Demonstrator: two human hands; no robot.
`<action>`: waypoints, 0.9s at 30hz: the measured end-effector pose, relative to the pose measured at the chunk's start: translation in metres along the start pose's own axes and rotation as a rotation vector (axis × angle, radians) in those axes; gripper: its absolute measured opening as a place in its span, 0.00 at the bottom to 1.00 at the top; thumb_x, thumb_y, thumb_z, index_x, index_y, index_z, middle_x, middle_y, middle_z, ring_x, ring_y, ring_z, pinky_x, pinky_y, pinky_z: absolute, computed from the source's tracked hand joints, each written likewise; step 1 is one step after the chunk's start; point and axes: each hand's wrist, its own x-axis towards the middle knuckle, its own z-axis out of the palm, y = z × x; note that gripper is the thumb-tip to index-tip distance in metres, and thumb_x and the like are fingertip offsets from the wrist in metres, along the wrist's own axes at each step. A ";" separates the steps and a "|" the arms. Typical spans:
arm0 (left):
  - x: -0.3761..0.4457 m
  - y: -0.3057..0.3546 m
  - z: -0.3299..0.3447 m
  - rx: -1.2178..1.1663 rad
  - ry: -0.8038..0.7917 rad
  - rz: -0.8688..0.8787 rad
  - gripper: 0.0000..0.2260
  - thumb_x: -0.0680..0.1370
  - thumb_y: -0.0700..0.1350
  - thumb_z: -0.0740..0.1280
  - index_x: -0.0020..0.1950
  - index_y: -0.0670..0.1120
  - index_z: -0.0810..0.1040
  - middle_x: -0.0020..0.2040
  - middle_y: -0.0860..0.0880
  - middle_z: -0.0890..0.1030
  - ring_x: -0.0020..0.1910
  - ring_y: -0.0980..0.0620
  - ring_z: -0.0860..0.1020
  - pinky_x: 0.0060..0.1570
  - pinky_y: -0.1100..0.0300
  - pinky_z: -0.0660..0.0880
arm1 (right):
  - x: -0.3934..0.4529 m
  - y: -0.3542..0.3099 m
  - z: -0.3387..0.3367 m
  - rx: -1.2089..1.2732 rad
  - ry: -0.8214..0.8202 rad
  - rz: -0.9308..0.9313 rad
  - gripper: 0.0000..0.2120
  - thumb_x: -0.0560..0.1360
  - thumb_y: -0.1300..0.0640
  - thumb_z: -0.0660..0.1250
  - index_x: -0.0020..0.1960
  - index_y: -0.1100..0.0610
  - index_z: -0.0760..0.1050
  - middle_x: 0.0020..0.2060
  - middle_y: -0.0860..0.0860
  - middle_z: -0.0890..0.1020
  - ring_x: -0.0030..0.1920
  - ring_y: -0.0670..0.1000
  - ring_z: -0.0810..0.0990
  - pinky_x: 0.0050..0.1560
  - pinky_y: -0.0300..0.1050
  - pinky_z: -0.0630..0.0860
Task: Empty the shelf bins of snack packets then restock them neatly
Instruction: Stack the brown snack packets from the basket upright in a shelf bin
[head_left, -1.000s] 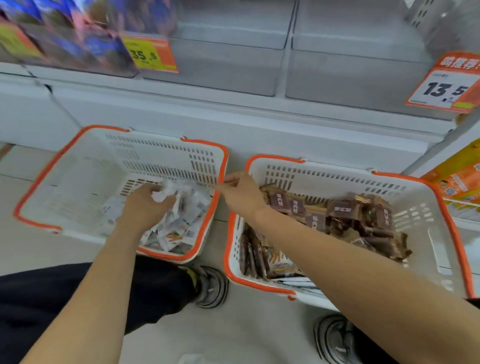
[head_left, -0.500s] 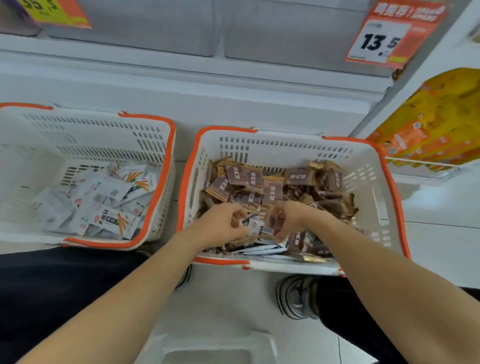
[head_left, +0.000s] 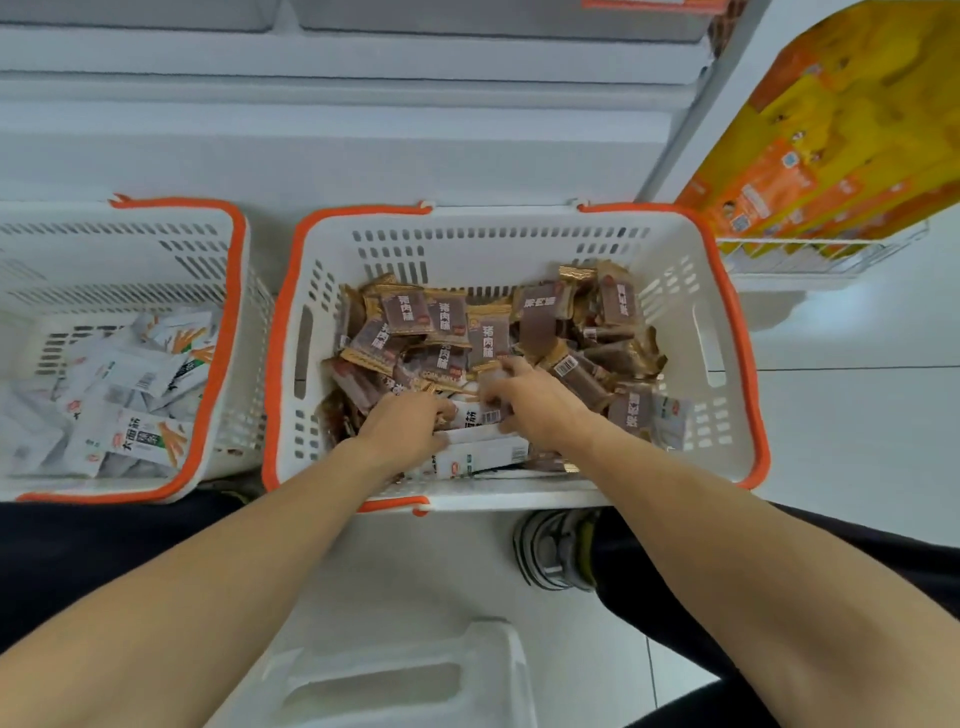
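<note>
Two hands work the near edge of the right basket (head_left: 727, 332): your left hand (head_left: 402, 431) and right hand (head_left: 535, 408) both curl onto the white packets (head_left: 480, 452) lying among brown packets (head_left: 447, 317). Long axis of these runs left-right, spanning between your fingers. Both hands equally near; exact pinch hidden. Like packets sit in the left basket (head_left: 228, 322), nearer your left

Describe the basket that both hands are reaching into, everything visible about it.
The basket is white slotted plastic with an orange rim and cut-out handle slots in its side walls. It sits upright on the pale floor below the shelf, beside a matching basket. Brown snack packets fill it, with a few white packets near the front, where the left hand and right hand dig in.
</note>
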 end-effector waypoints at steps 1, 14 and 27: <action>0.002 -0.002 -0.003 -0.070 0.000 -0.015 0.14 0.77 0.49 0.72 0.62 0.50 0.81 0.54 0.51 0.84 0.53 0.49 0.80 0.54 0.53 0.76 | 0.000 0.004 -0.001 0.051 0.029 -0.017 0.19 0.73 0.62 0.75 0.62 0.52 0.79 0.75 0.57 0.66 0.72 0.61 0.69 0.71 0.52 0.67; 0.003 -0.022 -0.092 -0.878 0.557 -0.297 0.31 0.76 0.54 0.74 0.75 0.46 0.67 0.70 0.45 0.74 0.61 0.50 0.78 0.63 0.51 0.76 | 0.002 0.004 -0.067 0.887 0.466 0.140 0.30 0.64 0.48 0.83 0.63 0.51 0.79 0.63 0.47 0.79 0.49 0.41 0.81 0.43 0.33 0.78; 0.030 0.003 -0.009 0.140 -0.024 0.291 0.38 0.77 0.52 0.70 0.82 0.48 0.54 0.82 0.49 0.54 0.81 0.50 0.48 0.79 0.47 0.46 | 0.005 0.005 0.007 -0.097 -0.108 0.000 0.57 0.62 0.44 0.82 0.81 0.49 0.52 0.79 0.49 0.57 0.76 0.60 0.57 0.74 0.65 0.61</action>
